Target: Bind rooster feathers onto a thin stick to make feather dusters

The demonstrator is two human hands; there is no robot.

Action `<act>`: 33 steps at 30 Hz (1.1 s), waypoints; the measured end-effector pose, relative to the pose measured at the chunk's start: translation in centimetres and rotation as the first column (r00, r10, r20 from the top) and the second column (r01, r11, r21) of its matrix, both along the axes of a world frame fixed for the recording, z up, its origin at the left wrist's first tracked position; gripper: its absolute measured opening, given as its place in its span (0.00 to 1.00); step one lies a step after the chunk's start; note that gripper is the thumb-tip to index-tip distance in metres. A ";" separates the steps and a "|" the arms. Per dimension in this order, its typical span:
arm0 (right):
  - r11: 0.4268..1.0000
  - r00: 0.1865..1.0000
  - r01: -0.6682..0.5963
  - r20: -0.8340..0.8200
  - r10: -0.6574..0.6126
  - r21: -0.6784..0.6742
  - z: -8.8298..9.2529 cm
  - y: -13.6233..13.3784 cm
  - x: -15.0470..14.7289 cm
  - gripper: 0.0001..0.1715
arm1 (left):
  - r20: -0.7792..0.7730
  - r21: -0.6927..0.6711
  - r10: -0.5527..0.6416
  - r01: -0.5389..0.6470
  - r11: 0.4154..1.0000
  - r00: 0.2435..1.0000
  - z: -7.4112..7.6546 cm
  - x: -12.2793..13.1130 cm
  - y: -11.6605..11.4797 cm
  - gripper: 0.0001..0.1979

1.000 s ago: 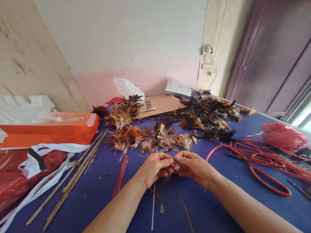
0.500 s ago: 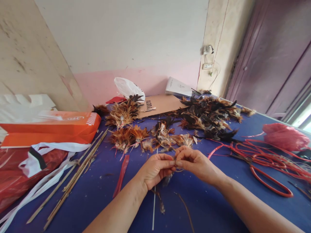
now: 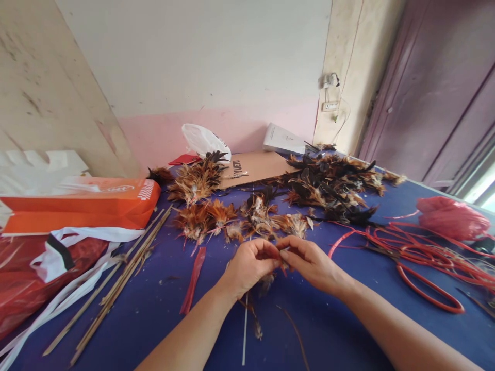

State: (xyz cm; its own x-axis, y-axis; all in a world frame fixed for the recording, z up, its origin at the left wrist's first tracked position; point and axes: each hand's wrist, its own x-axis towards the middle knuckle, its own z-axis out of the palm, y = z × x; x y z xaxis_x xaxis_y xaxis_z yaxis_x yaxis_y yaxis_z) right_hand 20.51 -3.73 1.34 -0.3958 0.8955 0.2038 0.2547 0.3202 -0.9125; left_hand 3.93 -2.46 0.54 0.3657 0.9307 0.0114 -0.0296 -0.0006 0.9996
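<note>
My left hand (image 3: pixel 251 265) and my right hand (image 3: pixel 309 263) meet fingertip to fingertip just above the table, in the middle of the view. Both are closed in a pinch. From under my left fingers hangs a small, blurred feather tuft (image 3: pixel 266 282). What the right fingertips grip is mostly hidden; a bit of red shows below them. Just beyond the hands lie bundles of brown feathers (image 3: pixel 292 224). A loose feather (image 3: pixel 257 327) and a thin curved stem (image 3: pixel 294 332) rest on the table nearer to me.
Long thin sticks (image 3: pixel 119 288), a red plastic strip (image 3: pixel 193 281) and an orange bag (image 3: pixel 81 206) lie left. Right are red-handled scissors (image 3: pixel 429 291), tangled red strips and a pink twine ball (image 3: pixel 452 217). Behind are a dark feather pile (image 3: pixel 328 185) and cardboard (image 3: pixel 259 167).
My fingers have shifted slightly at the pinch, and the left hand has turned so its back faces up more. A small red bit now shows below the fingertips.
</note>
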 end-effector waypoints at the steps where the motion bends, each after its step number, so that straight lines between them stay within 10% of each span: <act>1: 1.000 1.000 0.015 0.009 -0.015 0.017 -0.2 0.1 -0.1 0.11 | -0.012 0.009 -0.002 0.002 1.000 1.000 -0.1 0.0 0.0 0.12; 9: 0.997 0.997 0.072 0.003 -0.072 0.042 -1.3 0.4 -0.5 0.06 | -0.141 0.196 0.072 -0.043 0.980 0.987 -1.0 0.2 0.4 0.05; 19: 0.982 0.984 0.062 -0.156 -0.090 -0.178 -2.4 1.1 -1.0 0.08 | -0.353 0.637 0.337 -0.040 0.770 0.873 -1.1 0.2 -0.1 0.08; 33: 0.953 0.992 0.075 -0.079 -0.103 -0.294 -2.2 1.3 -0.5 0.09 | -0.355 0.668 0.366 -0.041 0.743 0.860 -1.0 0.2 -0.2 0.08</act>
State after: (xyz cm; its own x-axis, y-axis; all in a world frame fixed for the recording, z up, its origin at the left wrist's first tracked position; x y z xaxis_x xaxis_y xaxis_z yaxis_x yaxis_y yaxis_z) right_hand 19.98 -2.46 -0.86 -0.3037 0.9520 -0.0373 0.1801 0.0189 -0.9835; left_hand 4.11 -2.64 -0.47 0.2824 0.8192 0.4992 0.4827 -0.5710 0.6640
